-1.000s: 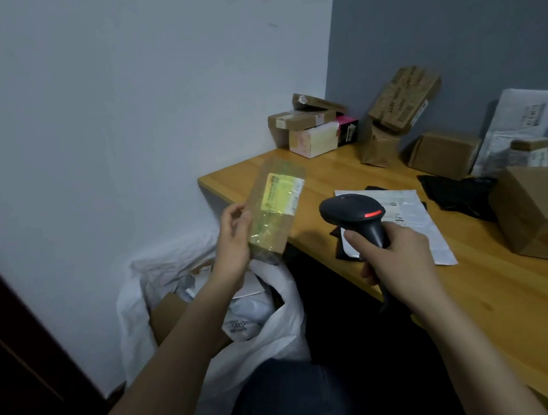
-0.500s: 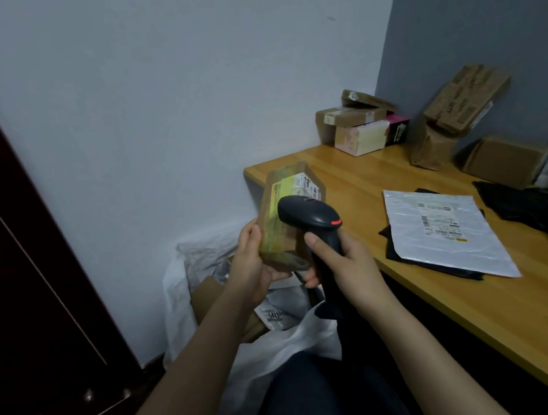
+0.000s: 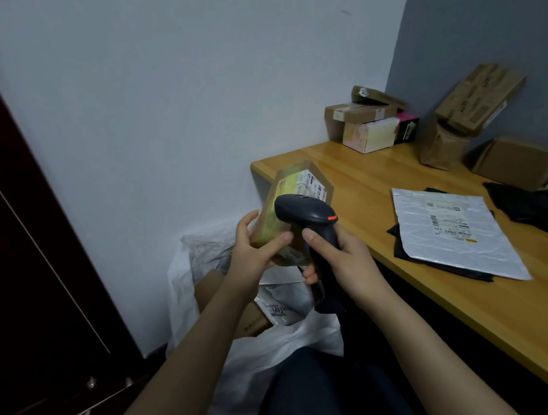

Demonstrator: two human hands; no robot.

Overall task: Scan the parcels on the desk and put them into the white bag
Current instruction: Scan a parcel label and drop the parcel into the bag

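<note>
**Item held: one small parcel, at scanner, off the desk's left end**

1. Parcel (image 3: 275,212). Brown box under clear wrap, with a yellow-green sticker and a white barcode label on its upper face. Held tilted in the air just beyond the left end of the desk (image 3: 485,305), below the level of its top.
2. Left hand (image 3: 253,249). Forearm reaches up from the lower left. The hand grasps the parcel's lower end, thumb laid across the near face and fingers round the far side.
3. Right hand (image 3: 341,261). Forearm rises alongside the desk's front edge. Fingers are clenched round the scanner's handle, thumb lying up its near side.
4. Scanner (image 3: 302,210). Black, pistol-shaped, with a red mark on the head. The head overlaps the parcel's label; whether they touch cannot be told.
5. White bag (image 3: 277,355). On the floor below the desk's left end, under both hands, mouth open. Inside are a brown box (image 3: 208,289) and a white mailer (image 3: 283,304).

**On the desk**

6. White mailer with label (image 3: 452,233), flat near the front edge, lying over a black mailer (image 3: 404,243).
7. Second black mailer (image 3: 534,206), behind it.
8. Stack of small boxes (image 3: 367,123), in the far left corner.
9. Leaning brown boxes (image 3: 478,101), along the back edge.
10. Flat brown box (image 3: 515,162), beside those.

**Other**

11. Dark door (image 3: 13,256), well to the left of the desk.
12. Person's leg in dark trousers (image 3: 316,395), before the desk's front edge.
</note>
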